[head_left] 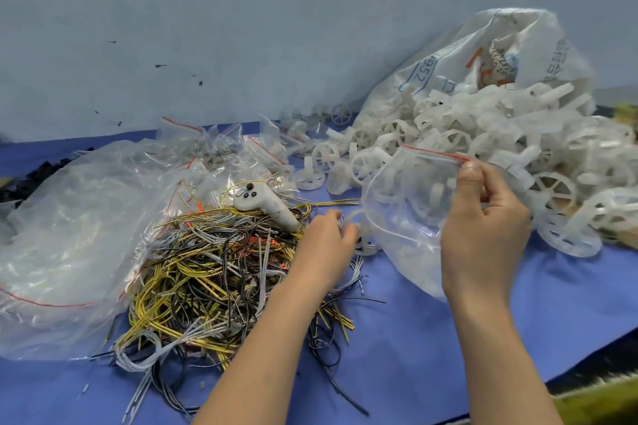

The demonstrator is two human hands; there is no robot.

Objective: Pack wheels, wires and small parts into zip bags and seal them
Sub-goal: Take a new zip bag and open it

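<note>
My right hand point(483, 217) pinches the red-striped rim of a clear zip bag point(407, 203), holding its mouth open above the blue table point(414, 338). A few white wheels show through the bag. My left hand point(324, 245) grips a white plastic wheel point(357, 222) right at the bag's lower lip. A tangled heap of yellow, black and white wires point(214, 272) lies to the left of my left hand. A pile of white wheels point(483, 134) spills from a large white sack point(490, 55) at the right.
A white hand controller point(266, 205) rests on the wire heap. Large crumpled clear plastic bags point(69, 235) lie at the left, with small filled zip bags point(214, 148) behind them. Black parts point(31, 176) sit at the far left. A grey wall stands behind.
</note>
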